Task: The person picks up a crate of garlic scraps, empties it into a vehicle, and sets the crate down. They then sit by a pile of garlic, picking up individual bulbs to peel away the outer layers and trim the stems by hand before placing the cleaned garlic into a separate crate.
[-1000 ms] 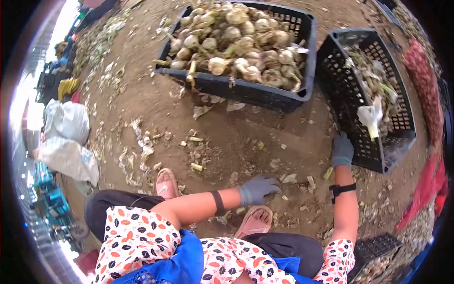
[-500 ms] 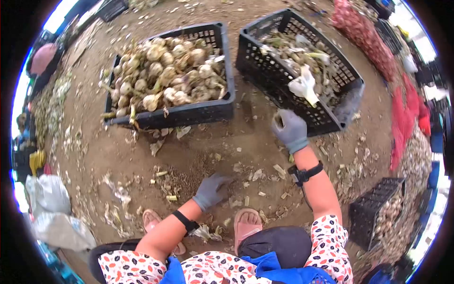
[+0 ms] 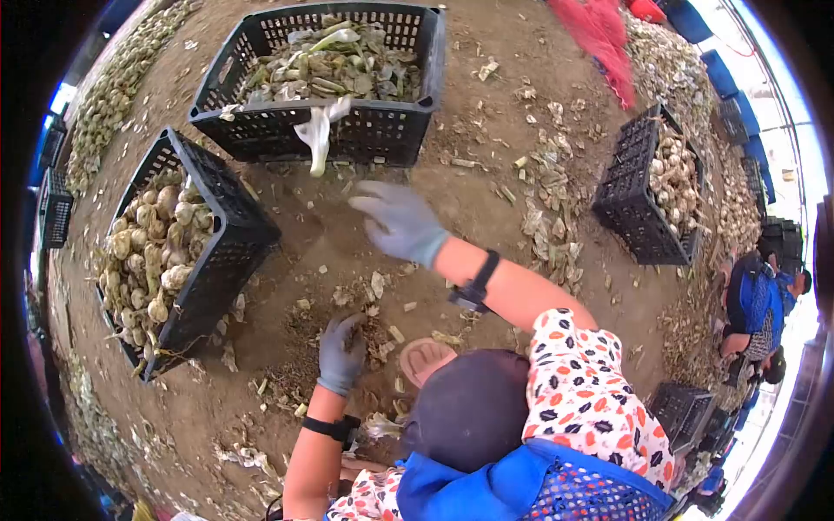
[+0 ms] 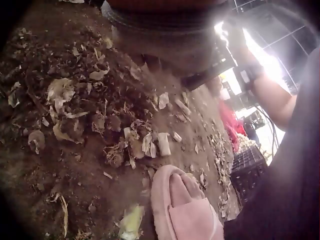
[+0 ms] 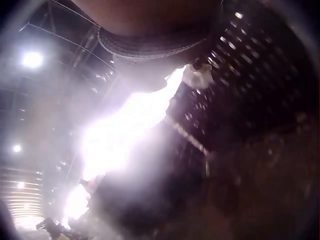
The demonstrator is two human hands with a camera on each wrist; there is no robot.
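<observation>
My right hand (image 3: 395,221), in a grey glove, reaches over the dirt floor with its fingers extended and nothing in its grasp. Just beyond it stands a black plastic crate (image 3: 304,122) of garlic stalks and peelings, and a white garlic piece with a stem (image 3: 318,135) hangs over its near rim. Low by my sandal (image 3: 424,360), the gloved left hand (image 3: 341,352) hovers with fingers loosely bent, close over scattered trimmings (image 4: 130,145). To its left, another black crate (image 3: 204,260) is heaped with garlic bulbs (image 3: 156,252). Glare hides much of the right wrist view.
A smaller crate of garlic (image 3: 647,187) stands at the right. Red netting (image 3: 599,43) lies at the top, near piled garlic (image 3: 669,74). Another person (image 3: 756,304) sits at the far right. Dry skins and cut stems (image 3: 547,208) litter the ground.
The view has swung right, so both large crates now appear farther left. My right hand has come away from the trimmings crate's side and its fingers have straightened. The left hand stays low.
</observation>
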